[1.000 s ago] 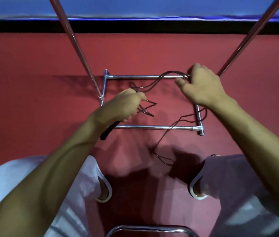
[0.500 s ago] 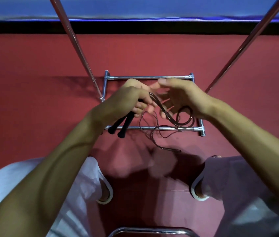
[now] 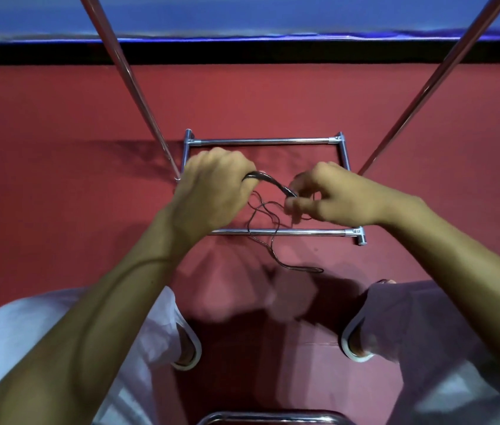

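Above the red floor and the chrome frame, the left hand gripped a bundle of thin black cord in its curled fingers, while the right hand pinched the same cord, whose loose loops hung between them.

We reached both forearms forward, our left hand curled tight with knuckles up, our right hand close beside it, thumb and fingertips pinched together.
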The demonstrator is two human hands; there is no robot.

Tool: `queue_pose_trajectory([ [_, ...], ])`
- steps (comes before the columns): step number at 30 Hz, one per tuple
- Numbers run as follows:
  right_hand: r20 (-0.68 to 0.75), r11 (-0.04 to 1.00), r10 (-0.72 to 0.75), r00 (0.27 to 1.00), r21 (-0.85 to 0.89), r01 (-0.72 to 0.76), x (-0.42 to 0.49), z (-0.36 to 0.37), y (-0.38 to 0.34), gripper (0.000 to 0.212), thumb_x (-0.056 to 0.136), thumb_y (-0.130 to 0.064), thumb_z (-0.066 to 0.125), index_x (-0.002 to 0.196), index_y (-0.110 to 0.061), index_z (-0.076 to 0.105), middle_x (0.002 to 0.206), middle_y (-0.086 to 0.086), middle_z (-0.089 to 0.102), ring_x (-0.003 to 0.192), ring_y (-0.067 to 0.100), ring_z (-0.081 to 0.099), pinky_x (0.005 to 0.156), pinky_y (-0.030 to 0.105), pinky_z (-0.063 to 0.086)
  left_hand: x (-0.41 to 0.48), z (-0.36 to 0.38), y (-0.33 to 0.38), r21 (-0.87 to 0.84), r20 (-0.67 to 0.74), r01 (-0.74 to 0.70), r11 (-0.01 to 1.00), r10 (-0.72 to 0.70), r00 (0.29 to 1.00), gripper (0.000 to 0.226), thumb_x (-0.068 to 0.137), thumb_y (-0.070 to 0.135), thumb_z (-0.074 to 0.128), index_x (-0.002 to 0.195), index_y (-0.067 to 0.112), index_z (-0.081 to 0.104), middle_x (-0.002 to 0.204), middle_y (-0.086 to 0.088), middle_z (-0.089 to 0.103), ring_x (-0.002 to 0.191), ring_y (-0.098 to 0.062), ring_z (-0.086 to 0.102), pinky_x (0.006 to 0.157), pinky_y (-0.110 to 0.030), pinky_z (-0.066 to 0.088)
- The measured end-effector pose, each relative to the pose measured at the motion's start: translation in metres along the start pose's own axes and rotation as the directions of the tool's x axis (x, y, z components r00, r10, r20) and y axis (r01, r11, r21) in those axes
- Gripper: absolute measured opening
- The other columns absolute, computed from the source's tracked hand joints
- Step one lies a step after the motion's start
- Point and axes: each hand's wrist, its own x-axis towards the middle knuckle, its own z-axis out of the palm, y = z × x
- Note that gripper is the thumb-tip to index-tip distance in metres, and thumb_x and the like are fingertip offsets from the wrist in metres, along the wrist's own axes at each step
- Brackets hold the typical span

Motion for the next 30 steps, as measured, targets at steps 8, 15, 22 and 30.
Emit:
queue_pose_trajectory([
  [8, 0.184, 0.724, -0.12, 0.976, 0.688, -0.041, -0.006, -0.027, 0.004, 0.024, 0.09, -0.009, 0.067, 0.111, 0.002, 0.07, 0.059, 0.003, 0.036, 0.054, 0.019, 0.031, 0.058, 0.029, 0.039, -0.001, 0.006, 0.008, 0.302, 0.042, 0.091, 0.949, -0.109, 0.993, 0.024, 0.091, 0.033, 0.06, 0.082, 0.014, 0.07, 0.079, -0.01, 0.064, 0.071, -0.038, 0.064, 0.058, -0.036, 0.039],
  [15, 0.039, 0.999, -0.009, 0.999, -0.05, 0.011, -0.006, -0.021, 0.02, 0.016, 0.1, -0.021, 0.064, 0.09, -0.015, 0.074, 0.071, -0.004, 0.07, 0.069, 0.007, 0.064, 0.077, 0.041, 0.055, -0.002, 0.007, 0.01, 0.18, 0.431, 0.119, 0.977, -0.186, 0.883, 0.029, 0.103, 0.031, 0.047, 0.08, 0.014, 0.049, 0.097, -0.014, 0.061, 0.098, -0.042, 0.062, 0.079, -0.042, 0.047],
  [22, -0.046, 0.881, 0.003, 0.999, -0.473, -0.024, -0.003, -0.013, 0.033, 0.03, 0.101, -0.049, 0.05, 0.101, -0.029, 0.073, 0.094, -0.007, 0.072, 0.108, 0.021, 0.063, 0.117, 0.057, 0.026, 0.005, -0.01, -0.002, -0.531, 0.715, 0.446, 0.72, 0.097, 0.693, 0.042, 0.104, 0.025, 0.055, 0.079, -0.006, 0.068, 0.046, 0.007, 0.046, 0.043, -0.009, 0.036, 0.046, -0.021, 0.032],
  [30, -0.5, 0.99, -0.121, 0.857, -0.125, 0.066, -0.009, 0.006, 0.013, 0.01, 0.099, -0.021, 0.046, 0.099, -0.014, 0.04, 0.067, 0.007, 0.052, 0.061, 0.031, 0.041, 0.06, 0.036, 0.026, 0.022, -0.025, -0.007, -0.838, 0.544, 0.541, -0.069, -0.172, 0.821, 0.036, 0.108, 0.016, 0.043, 0.081, 0.0, 0.061, 0.057, -0.003, 0.046, 0.046, -0.004, 0.031, 0.04, -0.015, 0.017],
])
